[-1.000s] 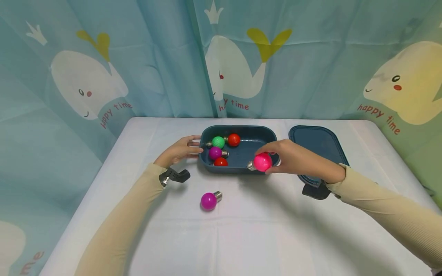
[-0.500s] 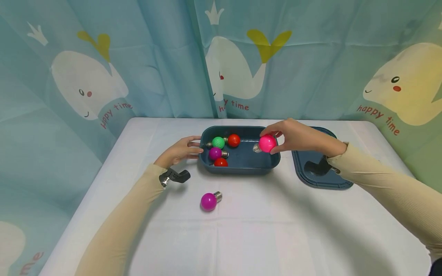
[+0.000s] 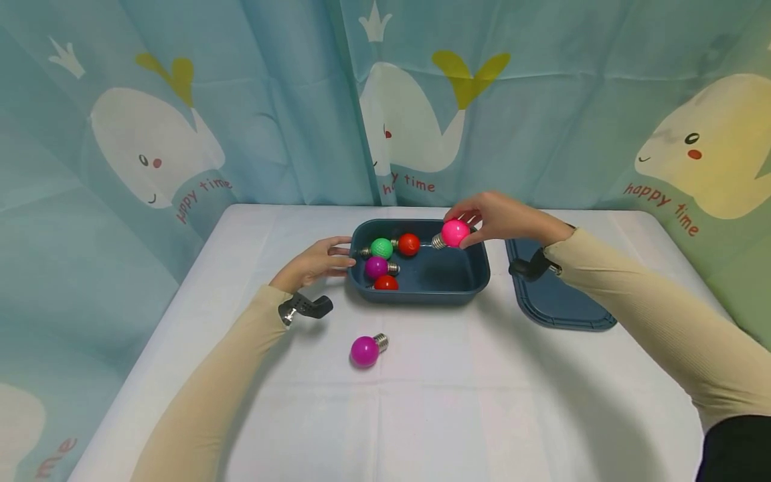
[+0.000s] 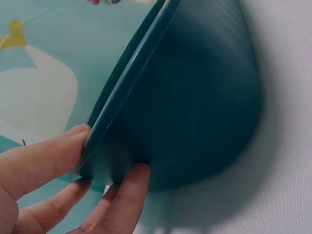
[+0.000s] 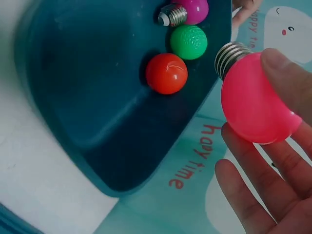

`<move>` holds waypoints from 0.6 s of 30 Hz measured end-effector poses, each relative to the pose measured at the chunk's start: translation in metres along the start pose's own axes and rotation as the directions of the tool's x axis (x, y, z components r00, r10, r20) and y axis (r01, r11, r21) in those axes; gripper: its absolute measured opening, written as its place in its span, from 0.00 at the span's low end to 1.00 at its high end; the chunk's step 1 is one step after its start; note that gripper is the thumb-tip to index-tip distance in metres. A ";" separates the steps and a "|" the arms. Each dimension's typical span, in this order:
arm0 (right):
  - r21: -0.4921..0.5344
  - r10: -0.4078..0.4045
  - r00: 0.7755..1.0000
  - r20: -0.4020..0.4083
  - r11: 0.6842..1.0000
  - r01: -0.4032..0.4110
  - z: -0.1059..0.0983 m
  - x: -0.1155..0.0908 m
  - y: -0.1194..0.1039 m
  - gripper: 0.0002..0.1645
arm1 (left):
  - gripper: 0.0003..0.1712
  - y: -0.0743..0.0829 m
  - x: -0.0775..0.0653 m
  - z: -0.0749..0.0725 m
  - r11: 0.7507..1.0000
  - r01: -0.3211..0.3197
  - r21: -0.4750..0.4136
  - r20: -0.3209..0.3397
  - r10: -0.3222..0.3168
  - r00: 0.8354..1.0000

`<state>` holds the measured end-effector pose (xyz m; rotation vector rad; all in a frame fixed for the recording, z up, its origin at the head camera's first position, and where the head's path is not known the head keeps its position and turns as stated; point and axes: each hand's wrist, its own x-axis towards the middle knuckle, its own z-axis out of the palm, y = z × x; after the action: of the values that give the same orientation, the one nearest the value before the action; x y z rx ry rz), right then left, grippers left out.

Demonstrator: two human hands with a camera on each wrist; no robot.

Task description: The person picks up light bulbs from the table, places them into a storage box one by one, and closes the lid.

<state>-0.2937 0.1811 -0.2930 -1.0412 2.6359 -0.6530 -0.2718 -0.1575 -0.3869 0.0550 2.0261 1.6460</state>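
Between thumb and fingers, my right hand (image 3: 496,215) pinches a pink light bulb (image 3: 456,232) by its globe, metal screw base toward the left. It hangs over the back right part of a dark blue plastic box (image 3: 421,298). My left hand (image 3: 313,266) touches the box's left end; in the left wrist view its extended fingers (image 4: 131,195) rest against the outer wall near the rim. Inside the box, at the left, lie a green bulb (image 3: 381,248), a red bulb (image 3: 409,244), a purple bulb (image 3: 377,268) and another red bulb (image 3: 386,282), partly hidden by the front wall.
Another purple bulb (image 3: 365,351) lies on the white tablecloth (image 3: 421,415) in front of the box. A dark blue lid (image 3: 563,301) lies to the right, partly covered by my right forearm. Behind the table hangs a whale-print curtain (image 3: 289,114).
My right hand has carried the pink bulb from the box's front right edge toward its back, rightward first and then a little left. The left hand has stayed at the box's end.
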 end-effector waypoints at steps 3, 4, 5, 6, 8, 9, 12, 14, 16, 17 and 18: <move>0.007 0.001 1.000 0.006 1.000 -0.001 0.004 0.008 0.002 0.29 | 0.39 -0.001 0.001 -0.001 1.000 0.002 -0.003 -0.004 -0.002 1.000; 0.014 -0.001 1.000 0.011 1.000 0.001 0.006 0.011 0.003 0.29 | 0.39 -0.001 0.001 -0.001 1.000 0.003 -0.005 -0.007 -0.003 1.000; 0.022 -0.006 1.000 0.016 1.000 0.006 0.007 0.013 0.003 0.29 | 0.39 -0.001 0.001 -0.001 1.000 0.004 -0.007 -0.009 -0.004 1.000; 0.029 -0.012 1.000 0.021 1.000 0.011 0.009 0.016 0.003 0.29 | 0.39 -0.001 0.002 -0.002 1.000 0.005 -0.008 -0.011 -0.005 1.000; 0.040 -0.026 0.999 0.032 0.999 0.025 0.013 0.021 0.004 0.29 | 0.39 -0.001 0.002 -0.001 1.000 0.003 -0.012 -0.011 -0.003 1.000; 0.044 -0.033 0.999 0.038 0.999 0.032 0.015 0.024 0.005 0.30 | 0.39 -0.001 0.002 -0.001 1.000 0.000 -0.013 -0.009 0.000 1.000; 0.064 -0.051 0.997 0.056 0.997 0.047 0.022 0.031 0.007 0.30 | 0.39 -0.001 0.002 -0.001 1.000 -0.009 -0.012 0.001 0.009 1.000; 0.076 -0.058 0.996 0.072 0.996 0.053 0.026 0.035 0.010 0.30 | 0.39 -0.002 0.002 -0.001 1.000 -0.012 -0.012 0.004 0.012 1.000; 0.091 -0.059 0.994 0.093 0.995 0.051 0.031 0.039 0.012 0.30 | 0.38 -0.002 0.003 -0.001 1.000 -0.010 -0.012 0.002 0.010 1.000; 0.096 -0.061 0.993 0.106 0.994 0.051 0.033 0.040 0.014 0.29 | 0.38 -0.002 0.003 -0.001 1.000 -0.008 -0.012 -0.001 0.008 1.000; 0.105 -0.060 0.991 0.117 0.993 0.048 0.035 0.042 0.015 0.29 | 0.39 -0.002 0.003 -0.001 1.000 -0.006 -0.011 -0.003 0.006 1.000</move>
<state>-0.3200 0.1509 -0.3326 -1.0903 2.4523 -0.7053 -0.2738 -0.1576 -0.3899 0.0546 2.0215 1.6615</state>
